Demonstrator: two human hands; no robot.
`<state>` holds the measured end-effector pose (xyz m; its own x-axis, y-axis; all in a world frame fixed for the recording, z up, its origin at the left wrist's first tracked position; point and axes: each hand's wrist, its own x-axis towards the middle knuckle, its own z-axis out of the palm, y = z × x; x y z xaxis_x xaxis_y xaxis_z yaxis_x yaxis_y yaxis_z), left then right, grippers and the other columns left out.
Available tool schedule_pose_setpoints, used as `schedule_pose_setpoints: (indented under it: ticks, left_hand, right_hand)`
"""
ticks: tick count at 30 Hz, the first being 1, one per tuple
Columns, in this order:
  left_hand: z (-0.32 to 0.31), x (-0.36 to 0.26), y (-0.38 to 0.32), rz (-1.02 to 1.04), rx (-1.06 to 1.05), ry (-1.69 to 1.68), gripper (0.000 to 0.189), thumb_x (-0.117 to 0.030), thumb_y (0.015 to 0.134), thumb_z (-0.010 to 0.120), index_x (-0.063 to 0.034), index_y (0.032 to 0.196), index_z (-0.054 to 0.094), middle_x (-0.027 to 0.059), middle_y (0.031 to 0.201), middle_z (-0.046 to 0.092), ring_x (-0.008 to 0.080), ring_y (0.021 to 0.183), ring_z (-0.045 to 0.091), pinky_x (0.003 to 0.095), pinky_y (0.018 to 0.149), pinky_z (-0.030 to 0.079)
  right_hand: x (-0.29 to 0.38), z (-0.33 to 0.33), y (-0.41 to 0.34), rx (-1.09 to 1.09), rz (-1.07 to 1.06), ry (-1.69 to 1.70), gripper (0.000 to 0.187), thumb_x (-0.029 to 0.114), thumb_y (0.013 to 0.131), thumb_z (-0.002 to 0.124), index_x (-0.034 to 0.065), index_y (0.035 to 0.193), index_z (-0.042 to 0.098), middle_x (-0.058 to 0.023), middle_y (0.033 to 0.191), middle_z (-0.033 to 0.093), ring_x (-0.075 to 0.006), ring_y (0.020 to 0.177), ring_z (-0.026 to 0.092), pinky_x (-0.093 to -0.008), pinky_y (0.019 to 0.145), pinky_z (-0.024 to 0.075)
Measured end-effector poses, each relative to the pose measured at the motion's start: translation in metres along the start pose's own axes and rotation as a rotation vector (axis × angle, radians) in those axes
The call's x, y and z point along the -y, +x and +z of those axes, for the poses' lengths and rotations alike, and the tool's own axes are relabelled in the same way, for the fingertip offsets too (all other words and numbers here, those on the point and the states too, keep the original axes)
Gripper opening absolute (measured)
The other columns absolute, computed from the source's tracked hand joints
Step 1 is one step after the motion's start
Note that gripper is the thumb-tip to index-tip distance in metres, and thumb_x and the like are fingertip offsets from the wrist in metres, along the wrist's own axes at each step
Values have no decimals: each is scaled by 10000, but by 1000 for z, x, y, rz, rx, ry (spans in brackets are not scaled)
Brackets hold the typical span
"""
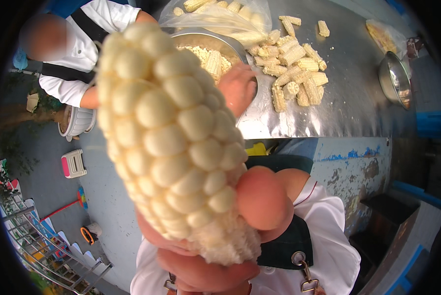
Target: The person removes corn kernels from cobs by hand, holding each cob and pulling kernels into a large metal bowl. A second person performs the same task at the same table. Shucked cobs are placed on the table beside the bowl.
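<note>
Very close to the camera, a partly shelled white corn cob [172, 136] rises at a tilt, its bare lower end toward my chest. My right hand [264, 202] appears to hold that end, thumb on the right side and curled fingers below. Whether some of those fingers belong to my left hand cannot be told. Behind the cob, a metal bowl [239, 46] holds loose kernels [194, 51] and another cob [213, 66]. A bare hand [239, 88] is at the bowl's right rim; its arm is hidden, so whose it is stays unclear.
Stripped cobs [298, 68] lie piled on the metal table [345, 92]. A clear plastic bag [257, 18] of corn stands behind the bowl. Another metal bowl [395, 79] tilts at right. A co-worker [82, 48] stands at upper left, near a planter [80, 120] and stool [72, 163].
</note>
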<state>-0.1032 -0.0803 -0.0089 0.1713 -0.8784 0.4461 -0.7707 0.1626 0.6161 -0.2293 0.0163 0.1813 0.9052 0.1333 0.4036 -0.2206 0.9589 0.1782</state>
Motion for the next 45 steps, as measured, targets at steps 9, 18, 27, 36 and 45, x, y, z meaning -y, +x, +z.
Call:
schedule_pose_setpoints:
  ticks: [9,18,27,36,45]
  left_hand:
    - [-43,45,-18,-193,174,417,563,-213,873,662,-72,1387,481,250,1486,373,432,1405,298,490,1124,309]
    - [-71,52,-26,-656,-92,-473,325,-235,993,518,18,830,637,84,677,610,157,636,585,320,604,461]
    - [-79,40,-18,-685,-171,-988,222,-112,940,616,62,1072,577,34,821,604,86,693,540,229,619,432]
    - [-80,43,-21,-587,-90,-844,149,-142,885,663,-10,872,596,26,775,604,81,642,536,234,569,425]
    - [-79,40,-22,-619,-130,-550,144,-108,858,621,24,813,584,60,718,623,110,610,566,250,568,455]
  right_hand:
    - [-8,-44,11,303,-51,129,598,623,984,348,56,1112,487,-65,721,566,-147,586,548,-359,688,533]
    - [140,-132,-9,-827,-717,-1338,492,518,1012,315,62,1147,438,-84,782,545,-181,643,533,-331,531,501]
    - [166,-180,-31,-1006,-708,-1708,349,179,1012,505,1,1307,451,-60,998,604,-82,693,540,-228,613,465]
    - [164,-169,-29,-1147,-591,-2041,320,243,1012,473,-9,1209,480,-147,958,618,-164,835,573,-327,704,484]
    - [169,-163,-25,-1160,-465,-2198,287,241,1004,475,30,1199,481,-241,930,634,-377,881,645,-389,781,485]
